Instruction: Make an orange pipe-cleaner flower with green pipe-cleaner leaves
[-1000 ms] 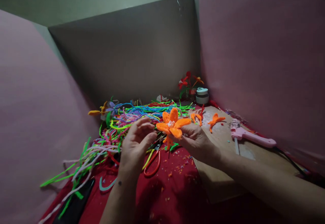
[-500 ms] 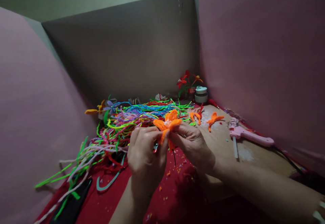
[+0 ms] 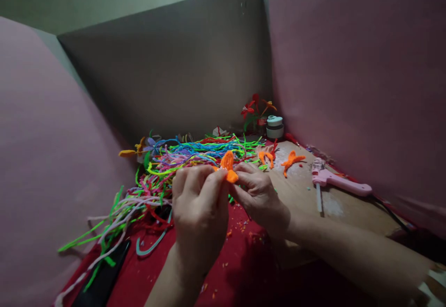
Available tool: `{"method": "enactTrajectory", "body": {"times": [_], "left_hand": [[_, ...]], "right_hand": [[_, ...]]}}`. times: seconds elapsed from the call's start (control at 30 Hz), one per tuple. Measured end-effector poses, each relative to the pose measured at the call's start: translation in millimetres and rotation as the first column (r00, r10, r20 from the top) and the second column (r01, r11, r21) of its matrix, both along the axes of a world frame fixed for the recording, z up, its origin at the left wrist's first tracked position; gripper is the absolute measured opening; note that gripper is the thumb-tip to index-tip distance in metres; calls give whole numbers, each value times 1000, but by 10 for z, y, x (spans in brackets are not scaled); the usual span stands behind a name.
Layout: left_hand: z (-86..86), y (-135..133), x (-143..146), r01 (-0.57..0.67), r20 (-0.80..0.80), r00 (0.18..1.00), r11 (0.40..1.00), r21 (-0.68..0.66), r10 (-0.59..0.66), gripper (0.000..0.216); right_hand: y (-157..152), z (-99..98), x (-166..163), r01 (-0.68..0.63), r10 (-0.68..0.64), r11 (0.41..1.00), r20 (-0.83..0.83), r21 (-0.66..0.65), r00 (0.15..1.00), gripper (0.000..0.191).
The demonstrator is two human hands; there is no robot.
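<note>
An orange pipe-cleaner flower (image 3: 227, 160) is held up in front of me, above the red cloth (image 3: 223, 270). My left hand (image 3: 200, 205) pinches it from the left, with thumb and fingers closed over part of its petals. From the right, my right hand (image 3: 259, 198) grips another petal between thumb and fingertips. Pale bits show at the flower's centre. Fingers cover much of its underside. Two loose orange pipe-cleaner pieces (image 3: 292, 161) lie on the brown board (image 3: 296, 195) beyond my right hand.
A heap of colourful pipe cleaners (image 3: 195, 151) spreads behind and left of my hands. On the right rests a pink glue gun (image 3: 341, 182). A lidded jar (image 3: 275, 127) and red flowers (image 3: 249, 108) stand at the back. A black flat object (image 3: 108, 274) lies front left.
The orange flower has turned, and my left fingers now cover more of its petals. My right hand has shifted slightly left and stays on it.
</note>
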State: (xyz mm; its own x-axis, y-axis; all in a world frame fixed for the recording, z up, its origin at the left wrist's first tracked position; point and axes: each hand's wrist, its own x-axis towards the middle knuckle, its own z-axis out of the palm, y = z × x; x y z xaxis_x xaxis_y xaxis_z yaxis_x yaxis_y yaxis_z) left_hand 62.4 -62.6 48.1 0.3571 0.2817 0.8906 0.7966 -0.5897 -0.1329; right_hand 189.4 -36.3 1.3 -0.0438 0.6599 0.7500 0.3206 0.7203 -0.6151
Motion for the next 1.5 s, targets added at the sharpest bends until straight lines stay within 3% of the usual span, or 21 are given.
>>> {"method": "enactTrajectory", "body": {"times": [0.13,0.23,0.33,0.43,0.5,0.57,0.6,0.67,0.73,0.8,0.87,0.93,1.03,1.13,1.2,1.27,1.37,1.5], "left_hand": [[-92,-18,60,-1,-143,990,995,97,15,18],[-53,-51,43,60,-142,988,998,11,-58,24],[102,-75,-65,237,112,970,940,-247,-215,26],[254,-49,-197,372,476,862,857,-356,-176,24],[297,-11,-247,434,513,837,803,-408,-191,22],[284,24,-252,459,431,863,765,-451,-263,18],[260,35,-239,445,373,882,770,-456,-289,16],[189,37,-197,371,267,922,840,-395,-281,11],[107,9,-153,265,178,959,926,-269,-223,12],[35,-40,-126,187,114,979,973,-139,-172,18],[-4,-95,-129,188,104,978,979,-76,-180,24],[6,-135,-162,266,161,957,951,-155,-241,25],[115,-132,-232,443,361,881,801,-402,-305,15],[277,-54,-260,531,574,796,673,-515,-190,11],[378,11,-240,539,593,800,545,-642,-93,15],[462,62,-201,535,535,836,405,-741,-124,16],[540,105,-147,547,512,837,264,-794,-194,11],[499,179,-134,619,609,782,46,-784,-135,7]], "right_hand": [[26,-33,10,-64,62,998,-69,-16,996,32],[71,-31,47,-106,105,994,-117,-3,988,35],[97,9,86,-187,187,982,-137,14,973,27],[100,24,104,-333,327,943,-184,-1,927,18],[98,0,106,-414,397,910,-231,-30,888,16],[96,-38,107,-464,435,884,-264,-59,861,15],[96,-56,108,-476,443,877,-269,-68,855,16],[96,-79,111,-466,433,882,-269,-70,860,20],[95,-84,112,-422,391,904,-271,-65,880,22],[91,-78,111,-389,360,920,-278,-54,890,23],[86,-77,113,-381,357,924,-262,-42,896,25],[88,-93,122,-381,363,924,-230,-37,903,26],[100,-134,143,-390,376,920,-186,-41,908,25],[93,-142,160,-436,428,899,-137,-32,893,17],[64,-115,169,-473,469,880,-89,-36,879,12],[21,-71,180,-502,501,863,-34,-53,865,10],[-43,-12,204,-534,537,842,15,-81,844,12],[-107,30,232,-552,556,830,47,-80,830,14]]}}
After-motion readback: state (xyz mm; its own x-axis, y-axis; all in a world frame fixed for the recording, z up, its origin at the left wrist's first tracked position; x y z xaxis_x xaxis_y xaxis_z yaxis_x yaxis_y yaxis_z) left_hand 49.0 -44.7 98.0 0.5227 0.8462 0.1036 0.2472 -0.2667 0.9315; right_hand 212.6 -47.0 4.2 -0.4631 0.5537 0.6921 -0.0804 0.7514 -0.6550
